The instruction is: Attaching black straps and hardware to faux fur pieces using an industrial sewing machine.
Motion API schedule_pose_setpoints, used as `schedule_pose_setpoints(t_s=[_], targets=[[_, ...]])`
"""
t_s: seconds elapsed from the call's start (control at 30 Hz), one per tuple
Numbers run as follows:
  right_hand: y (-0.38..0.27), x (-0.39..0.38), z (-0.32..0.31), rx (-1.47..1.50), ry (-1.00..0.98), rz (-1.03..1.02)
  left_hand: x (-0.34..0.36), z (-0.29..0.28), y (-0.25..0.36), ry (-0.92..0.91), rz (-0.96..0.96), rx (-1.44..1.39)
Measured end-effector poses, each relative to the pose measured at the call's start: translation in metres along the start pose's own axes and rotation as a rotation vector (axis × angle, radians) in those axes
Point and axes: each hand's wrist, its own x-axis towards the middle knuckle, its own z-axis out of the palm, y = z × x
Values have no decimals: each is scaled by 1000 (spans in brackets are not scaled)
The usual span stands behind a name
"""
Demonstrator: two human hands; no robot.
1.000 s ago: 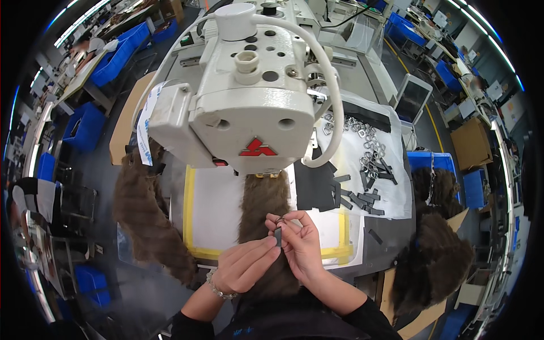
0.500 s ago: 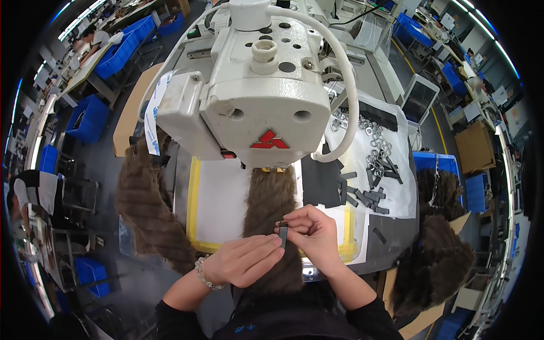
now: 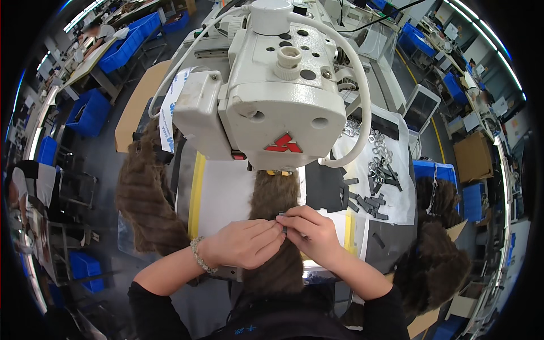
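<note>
My left hand [image 3: 246, 242] and my right hand [image 3: 313, 233] meet with pinched fingertips over a long brown fur strip [image 3: 276, 195]. Between them is a short dark grey strip [image 3: 284, 230], mostly covered by the fingers; whether a metal ring is on it cannot be made out. The fur runs from under the head of a large white sewing machine [image 3: 283, 107] down towards my body, beneath both hands. On the right lie loose metal rings [image 3: 381, 152] and several more short dark strips [image 3: 371, 204], spread over a white sheet [image 3: 403, 198].
A second fur piece [image 3: 144, 207] hangs over the table's left side. More brown fur [image 3: 433, 260] is heaped at the right, by a blue bin [image 3: 447, 170]. A black sheet [image 3: 323, 190] lies right of the machine's needle area. Behind stands a small screen [image 3: 420, 107].
The grey strip, held upright and plainly visible before, is now mostly hidden as my fingertips close together over it. My left elbow has swung outward, and the view has shifted slightly.
</note>
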Motion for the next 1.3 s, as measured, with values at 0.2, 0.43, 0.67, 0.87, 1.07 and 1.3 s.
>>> schedule_pose_setpoints(t_s=[0.2,0.43,0.67,0.87,1.07,1.3], targets=[[43,22,6,36,39,66,-5,3,-25,-355,-268,-53],[66,42,17,95,108,328,-14,25,-48,-334,-541,80],[57,39,13,-29,-37,176,-23,40,-63,-359,-520,28],[57,41,11,-16,41,192,-22,48,-63,-335,-509,39],[74,46,15,-148,58,140,-20,44,-55,-396,-564,56],[71,49,18,-142,5,175,-28,43,-61,-380,-511,-8]])
